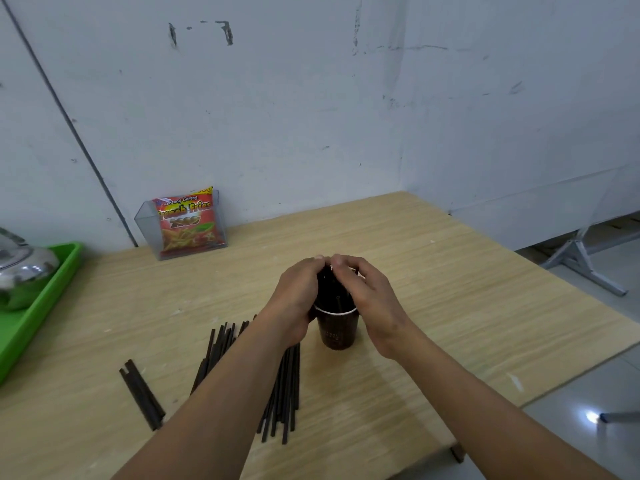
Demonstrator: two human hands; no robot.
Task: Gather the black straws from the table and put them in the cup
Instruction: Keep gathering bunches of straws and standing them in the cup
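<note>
A dark brown paper cup (336, 332) with a white rim stands upright on the wooden table (450, 289). A bundle of black straws (330, 289) stands in it. My left hand (299, 292) and my right hand (367, 296) curl round the bundle from either side above the rim, fingertips meeting at the top. Several loose black straws (282, 393) lie on the table left of the cup, partly under my left forearm. A small separate group of straws (142, 393) lies farther left.
A clear holder with a red snack bag (188, 220) stands against the wall at the back. A green tray (31, 306) with a shiny metal kettle (20, 268) sits at the left edge. The table's right edge drops to the floor.
</note>
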